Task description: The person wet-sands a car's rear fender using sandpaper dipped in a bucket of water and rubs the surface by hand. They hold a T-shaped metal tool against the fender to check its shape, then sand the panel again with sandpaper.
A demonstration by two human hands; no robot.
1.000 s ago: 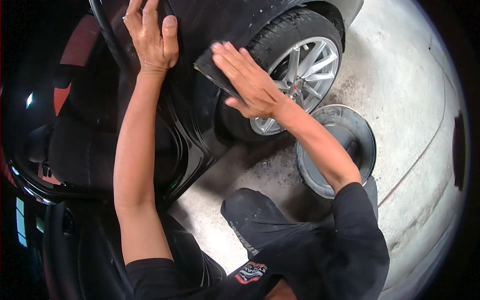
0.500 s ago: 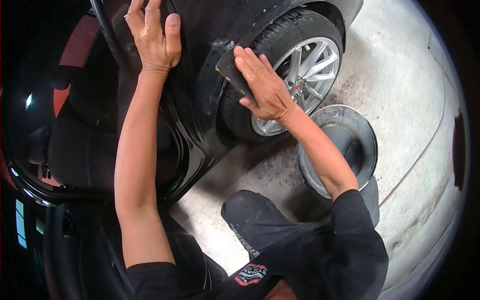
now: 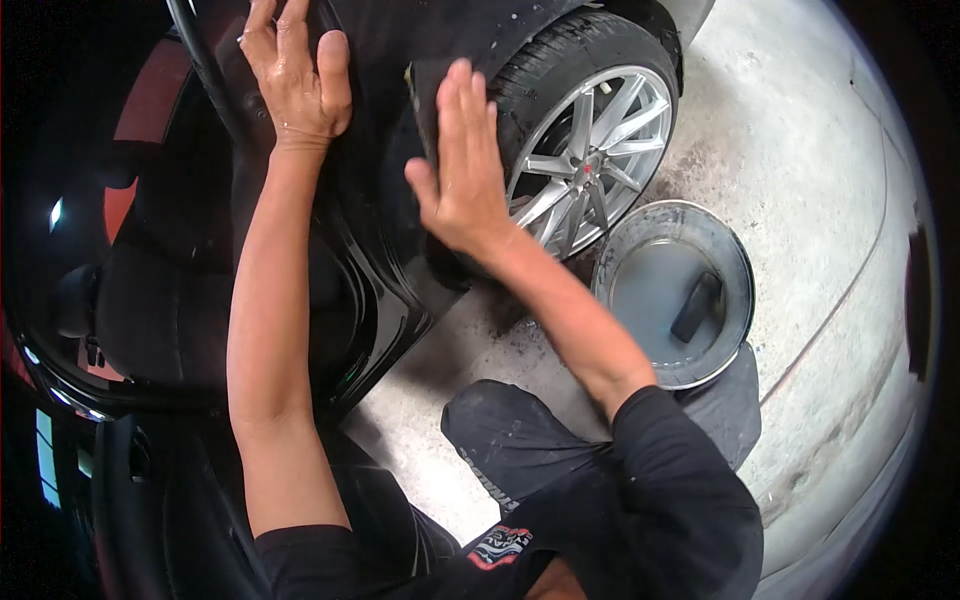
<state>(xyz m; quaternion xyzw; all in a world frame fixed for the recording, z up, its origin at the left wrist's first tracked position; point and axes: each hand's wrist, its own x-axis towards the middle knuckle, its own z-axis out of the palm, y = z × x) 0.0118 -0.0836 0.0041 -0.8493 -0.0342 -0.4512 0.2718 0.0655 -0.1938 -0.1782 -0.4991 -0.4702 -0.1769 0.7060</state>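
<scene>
My left hand point(image 3: 300, 85) lies on the black car body point(image 3: 375, 30) near the door opening, its fingers spread and wet, holding nothing. Under the palm and fingers of my right hand point(image 3: 463, 165) is a dark abrasive sheet point(image 3: 422, 110), held against the dark panel beside the wheel arch. Only the sheet's left part shows; my hand hides the rest. To the right of that hand is the tyre point(image 3: 540, 75) with its silver rim point(image 3: 590, 165).
A bucket point(image 3: 735, 270) of cloudy water stands on the concrete floor point(image 3: 800, 160) right of the wheel, with a dark block point(image 3: 697, 307) in it. My knee point(image 3: 500, 415) is below the wheel. The car's open door area is at the left.
My right hand, with the dark sheet, has moved left over the panel and turned more upright. More of the bucket and the block in it shows. My left hand has barely moved.
</scene>
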